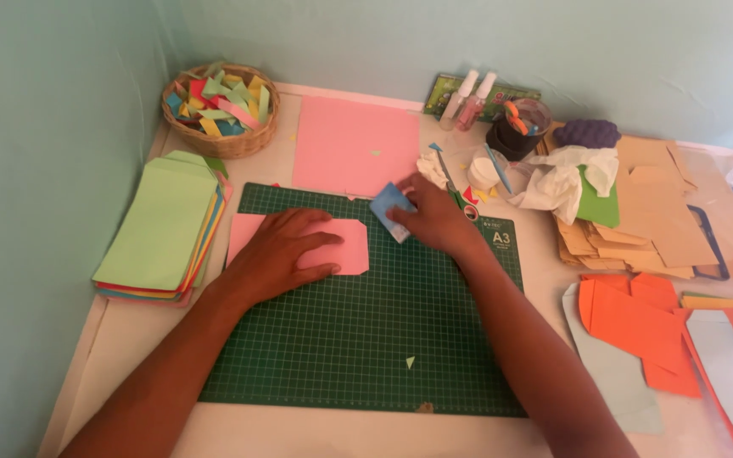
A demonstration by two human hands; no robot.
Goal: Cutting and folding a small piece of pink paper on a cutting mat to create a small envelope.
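Both hands work on the green mat (366,339): the left hand (286,250) lies flat and open on the pink paper (345,246), pinning it near the mat's far edge, while the right hand (434,222) grips a blue card (390,209) at the paper's right corner.

Light: soft, even daylight is cast; no glare is seen.
Shadows: faint ones are thrown beneath the forearms.
Focus: slight softness throughout; mild bending is noticed at edges.
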